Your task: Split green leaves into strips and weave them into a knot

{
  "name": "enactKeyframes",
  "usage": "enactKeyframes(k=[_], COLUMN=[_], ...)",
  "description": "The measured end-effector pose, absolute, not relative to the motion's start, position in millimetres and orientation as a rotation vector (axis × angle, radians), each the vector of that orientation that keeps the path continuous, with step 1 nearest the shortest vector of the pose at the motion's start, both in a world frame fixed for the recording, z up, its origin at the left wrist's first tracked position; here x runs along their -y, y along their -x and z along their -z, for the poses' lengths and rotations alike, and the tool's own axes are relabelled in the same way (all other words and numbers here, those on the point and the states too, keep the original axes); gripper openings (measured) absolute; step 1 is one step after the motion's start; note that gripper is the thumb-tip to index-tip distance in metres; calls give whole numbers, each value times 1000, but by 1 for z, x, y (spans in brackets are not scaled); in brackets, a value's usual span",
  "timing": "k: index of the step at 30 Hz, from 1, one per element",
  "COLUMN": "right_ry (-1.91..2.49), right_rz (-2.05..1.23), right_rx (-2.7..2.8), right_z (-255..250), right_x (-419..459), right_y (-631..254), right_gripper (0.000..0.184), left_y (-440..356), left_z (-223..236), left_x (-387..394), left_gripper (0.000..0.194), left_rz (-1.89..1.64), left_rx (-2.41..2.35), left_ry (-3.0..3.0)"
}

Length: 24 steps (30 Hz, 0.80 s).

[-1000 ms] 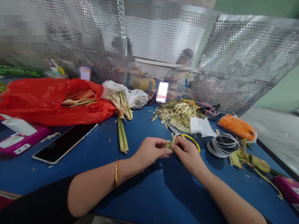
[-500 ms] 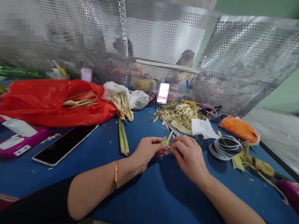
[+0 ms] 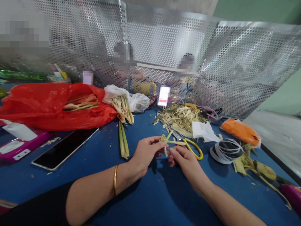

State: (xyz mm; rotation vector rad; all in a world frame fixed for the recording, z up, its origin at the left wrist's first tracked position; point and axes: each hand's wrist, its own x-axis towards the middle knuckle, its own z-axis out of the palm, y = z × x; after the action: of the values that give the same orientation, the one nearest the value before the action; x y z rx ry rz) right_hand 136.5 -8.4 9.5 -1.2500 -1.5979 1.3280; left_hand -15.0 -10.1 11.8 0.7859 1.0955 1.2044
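Observation:
Between the thumb and fingers of my left hand (image 3: 148, 153) is a small knotted piece of pale green leaf strips (image 3: 162, 138), with several loose ends sticking out. One end points up, one lies to the right and a short one hangs down. My right hand (image 3: 184, 161) is just right of that hanging end, its fingers curled and the thumb against the index finger; what they pinch, if anything, is hidden. Beyond it lie scissors with yellow handles (image 3: 199, 152), their blades toward a heap of leaf shreds (image 3: 183, 117).
On the blue table (image 3: 145, 197) lie a red plastic bag (image 3: 42, 103), a phone (image 3: 66, 149), leaf stalks (image 3: 123, 141), a magenta tissue pack (image 3: 37, 141), a spool of white strip (image 3: 227, 152) and an orange packet (image 3: 241, 130). A perforated metal screen (image 3: 160, 37) stands behind, people beyond it.
My right hand has drawn down and slightly away from the knotted piece, uncovering its loose ends and the yellow scissor handles. My left hand keeps its hold.

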Motion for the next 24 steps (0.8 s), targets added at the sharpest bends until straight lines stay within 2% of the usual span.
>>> enactKeyframes(k=[2,5,9,12,17,21,24], right_ry=[1215,1163,1068,935,1061,1197,1276], right_rz=[-1407,-1271,-882,-705,-965,-1043,-1043], right_rx=[1340,1229,1581,1820,1684,1671,1785], right_z=[-8,-9,-14,-17,-17,-15,-14], right_x=[5,4,8,11,8,2,0], right_y=[-136,-138,-143,-144,-143,-146,-148], right_gripper=[29,24,10,14,11,22,24], left_y=[16,14,12,12,10,10,10], left_z=[-13,-14,-15,-14,-10,-8,-6], left_x=[10,11,12,14,16,14,13], left_gripper=[22,24,30,28,21,19,19], left_rz=[-1143,-1057,-1073,-1104,-1058,-1044,-1048], left_rx=[-1073,-1068,-1104,-1098,-1089,-1099,-1119], left_ry=[-789,-771,-785,-841,-925,-944,-933])
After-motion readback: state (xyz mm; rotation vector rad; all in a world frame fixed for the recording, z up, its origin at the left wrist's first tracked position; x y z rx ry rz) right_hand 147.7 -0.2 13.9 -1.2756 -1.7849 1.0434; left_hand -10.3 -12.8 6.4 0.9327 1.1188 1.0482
